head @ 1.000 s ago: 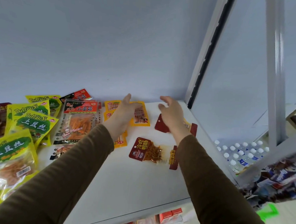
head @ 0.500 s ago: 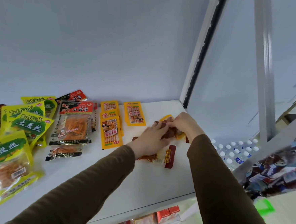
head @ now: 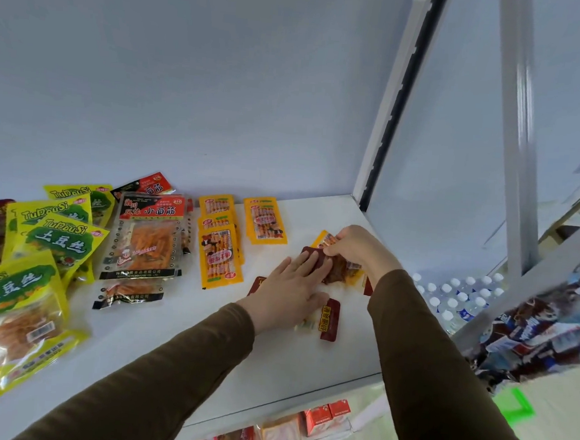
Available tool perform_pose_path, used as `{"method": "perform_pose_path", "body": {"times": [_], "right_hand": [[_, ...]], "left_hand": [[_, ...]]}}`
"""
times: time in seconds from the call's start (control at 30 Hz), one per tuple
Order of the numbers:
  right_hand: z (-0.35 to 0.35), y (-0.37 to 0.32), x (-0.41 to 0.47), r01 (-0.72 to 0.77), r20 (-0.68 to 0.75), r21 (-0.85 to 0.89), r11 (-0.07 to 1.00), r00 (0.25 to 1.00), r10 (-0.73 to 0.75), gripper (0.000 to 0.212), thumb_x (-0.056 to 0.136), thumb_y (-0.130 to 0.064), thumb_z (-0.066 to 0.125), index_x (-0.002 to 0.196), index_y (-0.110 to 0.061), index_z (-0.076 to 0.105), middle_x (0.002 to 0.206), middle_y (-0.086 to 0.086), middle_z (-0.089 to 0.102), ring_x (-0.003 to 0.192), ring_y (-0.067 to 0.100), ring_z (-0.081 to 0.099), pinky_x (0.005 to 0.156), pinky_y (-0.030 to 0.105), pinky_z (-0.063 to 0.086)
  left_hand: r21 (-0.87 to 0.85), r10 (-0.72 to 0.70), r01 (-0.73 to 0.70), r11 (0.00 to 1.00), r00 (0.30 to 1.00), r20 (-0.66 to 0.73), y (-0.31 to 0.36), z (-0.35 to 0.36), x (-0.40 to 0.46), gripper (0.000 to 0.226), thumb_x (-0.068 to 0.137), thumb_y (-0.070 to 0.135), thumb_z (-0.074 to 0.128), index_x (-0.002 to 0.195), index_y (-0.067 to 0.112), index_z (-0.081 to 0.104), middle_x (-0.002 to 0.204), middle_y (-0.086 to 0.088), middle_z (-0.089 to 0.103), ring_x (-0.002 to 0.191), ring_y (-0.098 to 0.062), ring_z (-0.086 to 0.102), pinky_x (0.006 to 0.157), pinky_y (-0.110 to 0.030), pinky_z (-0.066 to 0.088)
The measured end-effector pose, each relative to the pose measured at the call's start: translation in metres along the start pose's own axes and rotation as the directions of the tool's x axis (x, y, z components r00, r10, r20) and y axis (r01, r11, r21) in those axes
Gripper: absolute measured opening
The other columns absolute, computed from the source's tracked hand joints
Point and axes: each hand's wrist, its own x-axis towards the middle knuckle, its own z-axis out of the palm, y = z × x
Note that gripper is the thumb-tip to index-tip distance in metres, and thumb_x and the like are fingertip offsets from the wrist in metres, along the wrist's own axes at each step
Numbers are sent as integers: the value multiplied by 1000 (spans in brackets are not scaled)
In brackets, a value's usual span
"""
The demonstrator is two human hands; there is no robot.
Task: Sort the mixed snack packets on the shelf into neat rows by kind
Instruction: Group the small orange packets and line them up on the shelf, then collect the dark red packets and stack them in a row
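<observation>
From the head camera, the white shelf fills the lower half of the frame. At centre, the left hand lies flat with straight fingers pressing a dark red clear-windowed snack packet, whose red end sticks out at the hand's 4 o'clock. At its 1 o'clock, the right hand has fingers curled, pinching a second dark red packet with brown contents together with a small yellow packet tucked beneath it. At 10 o'clock from the hands, yellow sachets with red print overlap in a column, one more just beside them. Farther towards 9 o'clock lies a clear packet of orange strips with a red header, then overlapping yellow-green potato-shred bags at the left edge. Capped water bottles stand below at 3 o'clock.
</observation>
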Motion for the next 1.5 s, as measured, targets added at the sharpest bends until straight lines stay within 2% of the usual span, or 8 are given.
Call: {"method": "perform_pose_path", "body": {"times": [0.33,0.43,0.57,0.77,0.93,1.13,1.27,1.5], "right_hand": [[-16,-9,-22,345,-441,512,787,891,-104,22,94,-38,68,83,-22,58,80,-2,65,73,19,63,61,30,43],[-15,-30,-29,304,-300,802,514,949,-92,19,94,-27,71,107,-14,65,91,1,73,83,19,71,74,34,55],[1,-56,-28,159,-80,863,479,980,-181,17,95,-7,65,111,-12,63,100,12,75,95,29,73,88,46,57],[26,-80,-28,159,16,734,660,968,-250,17,93,-11,73,100,-13,57,103,9,71,95,27,73,90,48,60],[43,-74,-31,276,-100,169,946,960,-262,38,91,-44,72,79,-27,41,81,-9,58,82,19,62,64,34,47],[39,-68,-35,283,-134,88,955,954,-270,47,88,-57,70,103,-18,49,88,-8,54,85,18,57,64,33,38],[22,-50,-49,279,-125,73,958,955,-269,48,87,-61,69,105,-19,55,98,-4,61,93,19,61,76,35,46],[17,-10,-109,142,150,-144,979,981,-120,63,81,-48,83,128,-21,51,122,-1,57,109,22,57,88,37,48]], "left_hand": [[-41,60,-64,997,993,-99,15,10,-48,54,109,50,34,161,38,23,170,6,20,159,-17,5,126,-39,-8],[-66,46,-54,996,991,-125,18,5,-59,55,107,51,39,159,38,26,163,8,30,154,-17,16,125,-34,-3],[-16,11,-14,1000,989,-145,15,4,-69,63,104,60,36,162,39,22,158,8,34,146,-17,20,126,-36,11],[-50,-21,13,999,985,-171,5,8,-77,60,102,65,38,157,41,34,158,8,33,148,-19,20,126,-41,19],[-20,-5,2,1000,986,-165,3,5,-83,58,104,63,36,158,40,32,166,6,26,155,-18,11,125,-36,-5],[-129,0,-23,991,985,-171,-4,2,-89,67,102,66,22,159,34,35,167,4,31,156,-16,18,130,-42,6],[-228,-45,-24,973,954,-295,-20,-10,-104,55,104,52,48,152,25,50,156,1,47,145,-17,38,121,-39,32],[-196,-104,86,977,991,-79,-38,-16,-124,78,90,62,66,156,31,41,162,5,34,149,-17,24,122,-37,22]]}}
